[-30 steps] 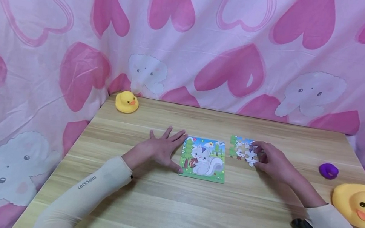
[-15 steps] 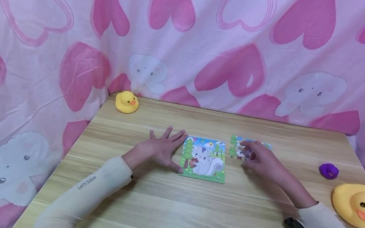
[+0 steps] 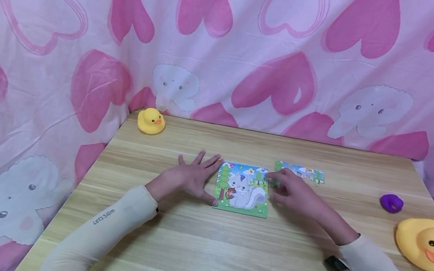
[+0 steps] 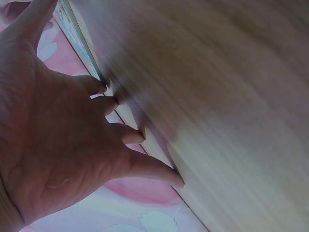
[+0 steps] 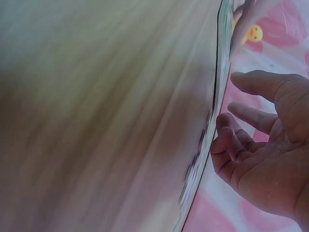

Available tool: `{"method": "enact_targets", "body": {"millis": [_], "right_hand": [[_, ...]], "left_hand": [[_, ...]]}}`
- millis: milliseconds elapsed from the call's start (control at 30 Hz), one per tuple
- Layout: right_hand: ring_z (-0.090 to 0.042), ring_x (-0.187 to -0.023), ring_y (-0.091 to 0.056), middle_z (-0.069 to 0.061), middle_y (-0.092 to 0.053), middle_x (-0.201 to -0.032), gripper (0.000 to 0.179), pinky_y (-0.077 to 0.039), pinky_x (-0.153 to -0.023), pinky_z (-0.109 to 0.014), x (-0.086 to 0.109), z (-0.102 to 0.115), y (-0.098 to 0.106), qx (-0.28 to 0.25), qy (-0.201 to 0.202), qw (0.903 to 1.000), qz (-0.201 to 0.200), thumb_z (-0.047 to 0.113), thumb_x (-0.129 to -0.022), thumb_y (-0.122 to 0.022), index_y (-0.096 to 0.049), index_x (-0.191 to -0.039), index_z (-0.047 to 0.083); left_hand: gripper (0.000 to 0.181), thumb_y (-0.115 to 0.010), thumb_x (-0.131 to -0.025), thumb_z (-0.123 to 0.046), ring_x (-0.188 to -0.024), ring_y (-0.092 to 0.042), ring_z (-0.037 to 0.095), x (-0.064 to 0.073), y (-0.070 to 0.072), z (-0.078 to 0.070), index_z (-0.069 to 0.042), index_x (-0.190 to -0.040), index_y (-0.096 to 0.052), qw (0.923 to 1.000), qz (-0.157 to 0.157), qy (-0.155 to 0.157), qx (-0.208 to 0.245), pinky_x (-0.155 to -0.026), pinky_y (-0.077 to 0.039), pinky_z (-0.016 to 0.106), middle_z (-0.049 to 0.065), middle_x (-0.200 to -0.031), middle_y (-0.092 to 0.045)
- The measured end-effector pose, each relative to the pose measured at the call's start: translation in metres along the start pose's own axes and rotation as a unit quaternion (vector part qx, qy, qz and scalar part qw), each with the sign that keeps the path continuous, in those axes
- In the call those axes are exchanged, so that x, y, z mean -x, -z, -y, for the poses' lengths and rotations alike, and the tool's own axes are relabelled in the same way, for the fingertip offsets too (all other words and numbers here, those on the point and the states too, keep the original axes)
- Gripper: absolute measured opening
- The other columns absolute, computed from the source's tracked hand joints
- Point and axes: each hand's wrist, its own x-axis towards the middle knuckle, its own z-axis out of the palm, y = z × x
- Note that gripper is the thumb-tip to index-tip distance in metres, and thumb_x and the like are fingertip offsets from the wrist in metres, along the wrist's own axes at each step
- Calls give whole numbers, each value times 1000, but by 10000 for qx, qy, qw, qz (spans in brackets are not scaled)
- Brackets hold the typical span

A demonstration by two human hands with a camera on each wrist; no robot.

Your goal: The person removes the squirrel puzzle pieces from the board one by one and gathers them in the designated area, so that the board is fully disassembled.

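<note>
White squirrel picture (image 3: 242, 190) lies just left of the right hand (image 3: 293, 191), thumb and forefinger parted, contact unclear from here; left hand (image 3: 192, 178), fingers spread, flanks its left edge.

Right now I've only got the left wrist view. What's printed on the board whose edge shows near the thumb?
Observer: Head view: the board shows a white cartoon animal with a bushy tail.
Operator: Anything just right of it?
Observer: A jigsaw, partly hidden by the right hand.
Operator: Right hand holding a piece?
Observer: Right wrist view: I see nothing between its thumb and index finger.
</note>
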Motion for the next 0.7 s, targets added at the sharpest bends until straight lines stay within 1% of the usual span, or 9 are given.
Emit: {"method": "enact_targets", "body": {"millis": [167,233,333,500,600,700], "right_hand": [[-19,-106,-62,-7,-60,-130,57,-60,-91,-37,-4,12,-9,47,77,9998,168,21,-91,-85,-65,-145,19],[-18,-106,-60,-6,-59,-131,57,-58,-89,-35,-5,17,-12,131,66,9996,222,22,-92,-84,-64,-146,22],[-18,-105,-59,-5,-57,-134,58,-56,-86,-34,-4,23,-16,330,25,9991,281,22,-94,-82,-63,-148,22],[-19,-107,-59,-5,-56,-138,58,-56,-85,-34,-3,30,-18,556,-111,9978,345,22,-94,-80,-61,-149,21],[-18,-104,-58,-5,-56,-138,57,-55,-83,-32,-3,30,-20,556,-123,9977,361,21,-94,-80,-62,-148,22],[-17,-101,-58,-5,-55,-138,56,-53,-82,-30,-4,30,-20,440,-159,9981,394,19,-95,-80,-61,-148,22]], "left_hand": [[132,-70,-74,-88,-167,11,38,-1,0,1,-36,-171,4,10000,-5,2,-3,-111,-3,93,-15,-180,11],[132,-69,-74,-89,-167,11,39,-1,-1,1,-36,-171,4,10000,-15,-7,-4,-111,-3,93,-14,-180,11],[132,-69,-74,-89,-167,11,39,-1,-1,1,-36,-171,4,10000,-24,-24,-4,-111,-2,93,-14,-180,11],[132,-69,-74,-89,-167,11,39,-1,0,1,-36,-171,3,10000,-31,-38,12,-111,-2,94,-14,-180,11],[132,-69,-74,-89,-167,11,39,0,0,1,-35,-171,3,10000,-33,-38,5,-111,-2,94,-14,-180,10],[132,-69,-74,-89,-167,11,39,0,0,1,-36,-171,3,10000,-28,-36,12,-111,-2,94,-14,-180,11]]}}
